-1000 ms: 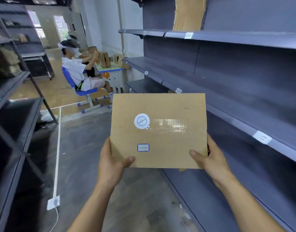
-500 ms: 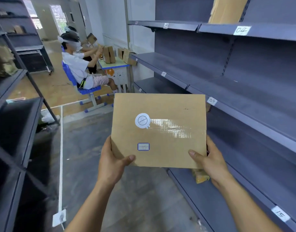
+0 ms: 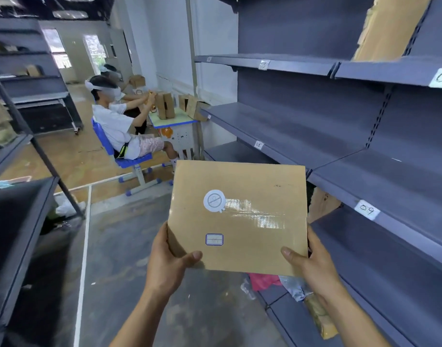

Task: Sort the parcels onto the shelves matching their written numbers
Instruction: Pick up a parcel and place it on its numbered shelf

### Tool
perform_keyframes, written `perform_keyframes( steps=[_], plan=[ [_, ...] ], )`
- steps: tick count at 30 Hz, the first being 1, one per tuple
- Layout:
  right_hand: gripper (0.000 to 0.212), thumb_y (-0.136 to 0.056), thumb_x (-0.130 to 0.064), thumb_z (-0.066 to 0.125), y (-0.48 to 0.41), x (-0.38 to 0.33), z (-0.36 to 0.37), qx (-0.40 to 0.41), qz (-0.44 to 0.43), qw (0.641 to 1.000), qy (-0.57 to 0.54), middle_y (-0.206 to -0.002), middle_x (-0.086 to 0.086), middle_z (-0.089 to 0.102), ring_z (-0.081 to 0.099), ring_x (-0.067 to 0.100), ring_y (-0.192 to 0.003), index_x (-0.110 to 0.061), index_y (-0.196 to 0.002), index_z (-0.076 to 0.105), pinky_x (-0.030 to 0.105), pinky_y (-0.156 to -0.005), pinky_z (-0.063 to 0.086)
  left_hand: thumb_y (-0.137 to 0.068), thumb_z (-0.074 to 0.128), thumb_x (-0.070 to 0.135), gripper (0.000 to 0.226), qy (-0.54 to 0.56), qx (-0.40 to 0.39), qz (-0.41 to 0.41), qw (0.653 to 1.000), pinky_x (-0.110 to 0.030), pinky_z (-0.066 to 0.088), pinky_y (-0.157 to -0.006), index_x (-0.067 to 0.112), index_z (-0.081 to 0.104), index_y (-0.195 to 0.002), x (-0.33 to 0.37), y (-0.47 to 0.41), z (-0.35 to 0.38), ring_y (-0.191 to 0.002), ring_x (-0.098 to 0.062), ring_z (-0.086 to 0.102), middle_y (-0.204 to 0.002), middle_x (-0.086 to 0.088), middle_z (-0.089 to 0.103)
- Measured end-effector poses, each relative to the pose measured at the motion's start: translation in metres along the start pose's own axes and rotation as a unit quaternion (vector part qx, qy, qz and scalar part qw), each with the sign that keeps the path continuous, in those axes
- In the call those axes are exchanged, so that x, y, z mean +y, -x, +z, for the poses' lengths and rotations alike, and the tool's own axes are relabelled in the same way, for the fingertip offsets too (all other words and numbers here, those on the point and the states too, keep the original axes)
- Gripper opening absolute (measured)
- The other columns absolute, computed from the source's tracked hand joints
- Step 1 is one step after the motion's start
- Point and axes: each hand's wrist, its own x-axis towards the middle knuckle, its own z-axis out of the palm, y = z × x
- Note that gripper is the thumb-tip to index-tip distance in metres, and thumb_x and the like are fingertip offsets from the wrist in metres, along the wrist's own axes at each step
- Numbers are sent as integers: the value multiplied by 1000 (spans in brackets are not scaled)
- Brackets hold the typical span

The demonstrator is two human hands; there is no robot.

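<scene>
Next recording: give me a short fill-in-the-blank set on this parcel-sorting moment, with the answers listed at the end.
1. The left hand and right hand grip the ___ corners of the parcel.
2. The shelf tag just right of the parcel reads ___.
3. The round sticker on the parcel is ___.
4. The seated person's chair is ___.
Missing words: lower; 09; white; blue.
</scene>
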Motion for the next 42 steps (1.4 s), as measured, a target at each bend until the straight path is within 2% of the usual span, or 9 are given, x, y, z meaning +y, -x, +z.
perform_keyframes(
  steps=[5, 9, 12, 15, 17, 20, 25, 33, 42],
  plan=[
    [65, -90, -2, 69, -51, -8, 21, 12, -5, 1000, 16, -104, -26, 72, 69, -5, -93, -50, -130, 51, 24, -80, 52, -61, 84, -6, 83, 35, -7, -10, 999, -49, 61, -65, 27, 53, -131, -8, -61, 0, -101, -30, 69, -119, 3, 68],
    [68, -88, -4, 72, -85, -10, 43, 23, 3, 999, 30, -108, -23, 72, 69, -1, -99, -50, -134, 51, 30, -86, 53, -54, 84, 9, 80, 21, -13, 0, 1000, -53, 59, -79, 39, 56, -123, -11, -104, -7, -106, -25, 68, -117, 10, 69],
    [65, -89, 3, 69, -105, -16, 68, 36, -7, 999, 24, -108, -19, 73, 69, -1, -98, -41, -134, 53, 22, -79, 54, -56, 82, 7, 77, 15, -31, 6, 999, -53, 60, -77, 42, 58, -119, -14, -138, -17, -104, -20, 68, -114, 9, 70],
    [62, -88, 13, 63, -122, -16, 99, 67, 0, 998, -7, -106, -13, 73, 70, -5, -87, -34, -128, 56, 11, -65, 53, -61, 83, -3, 78, 6, -61, 18, 998, -40, 61, -75, 41, 57, -120, -18, -177, -31, -100, -10, 69, -110, 15, 71],
    [64, -87, 9, 67, -133, -13, 121, 97, 5, 995, 1, -107, -13, 74, 70, -1, -93, -34, -133, 55, 16, -73, 56, -65, 79, -14, 78, 9, -71, 18, 997, -29, 60, -68, 41, 56, -115, -20, -202, -43, -93, -1, 68, -103, 21, 71],
    [66, -85, -3, 75, -146, -17, 152, 117, 14, 993, 15, -110, -16, 73, 70, 7, -102, -39, -135, 54, 39, -93, 56, -66, 78, -15, 75, 1, -96, 22, 995, -33, 61, -68, 42, 57, -109, -16, -236, -64, -90, -5, 68, -100, 19, 72],
    [63, -85, 1, 73, -157, -24, 191, 153, 8, 988, -2, -107, -14, 74, 70, 11, -101, -37, -131, 54, 25, -81, 54, -68, 75, -18, 72, 4, -155, 38, 987, -26, 58, -65, 32, 56, -117, -14, -283, -87, -88, -7, 69, -102, 13, 73],
    [72, -84, -9, 78, -166, -25, 205, 209, 39, 977, -20, -118, -11, 71, 66, 16, -112, -43, -140, 49, 47, -96, 55, -68, 73, -22, 69, 6, -206, 57, 977, -11, 49, -65, 32, 57, -109, -7, -323, -82, -88, 10, 65, -94, 27, 71],
    [77, -84, -5, 77, -169, -35, 193, 256, 18, 966, -22, -120, -11, 70, 64, 14, -113, -39, -145, 46, 45, -100, 53, -65, 78, -16, 75, 0, -234, 70, 970, -5, 46, -70, 34, 58, -117, -6, -345, -53, -97, 10, 63, -101, 28, 69]
  ],
)
